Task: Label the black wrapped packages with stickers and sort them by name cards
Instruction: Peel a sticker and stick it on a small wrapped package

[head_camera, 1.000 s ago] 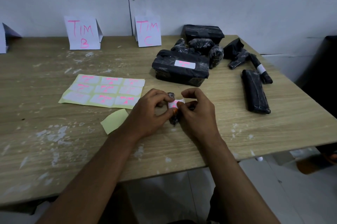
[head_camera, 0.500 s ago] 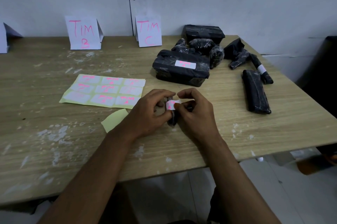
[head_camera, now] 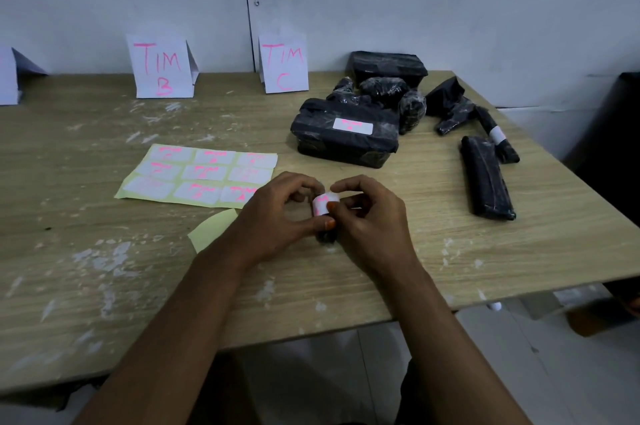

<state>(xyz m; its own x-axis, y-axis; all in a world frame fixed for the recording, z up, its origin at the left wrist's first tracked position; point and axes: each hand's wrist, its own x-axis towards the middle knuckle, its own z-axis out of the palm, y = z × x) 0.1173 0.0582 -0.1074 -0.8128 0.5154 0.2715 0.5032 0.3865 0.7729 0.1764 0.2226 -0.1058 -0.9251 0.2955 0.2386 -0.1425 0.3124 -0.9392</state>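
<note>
A small black wrapped package [head_camera: 326, 234] stands on end on the wooden table [head_camera: 433, 262], near its front edge, pinched between the person's two hands. A white sticker [head_camera: 322, 205] with pink writing wraps round its upper part. The left hand [head_camera: 277, 213] curls round the package from the left, its thumb laid across the front just below the sticker. The right hand [head_camera: 370, 217] grips it from the right, thumb on the sticker's edge and forefinger arched over the top.

Just left of the left hand lies the sticker sheet [head_camera: 197, 175], and a peeled scrap of yellow backing [head_camera: 211, 229] sits by the left wrist. Behind the hands rests a large labelled package [head_camera: 346, 130], with a heap of unlabelled packages [head_camera: 388, 85] beyond it. To the right lies a long flat package [head_camera: 486, 179], with a labelled thin one [head_camera: 497, 137] beside it. Against the wall stand the TIM B card [head_camera: 161, 66] and the TIM C card [head_camera: 284, 63].
</note>
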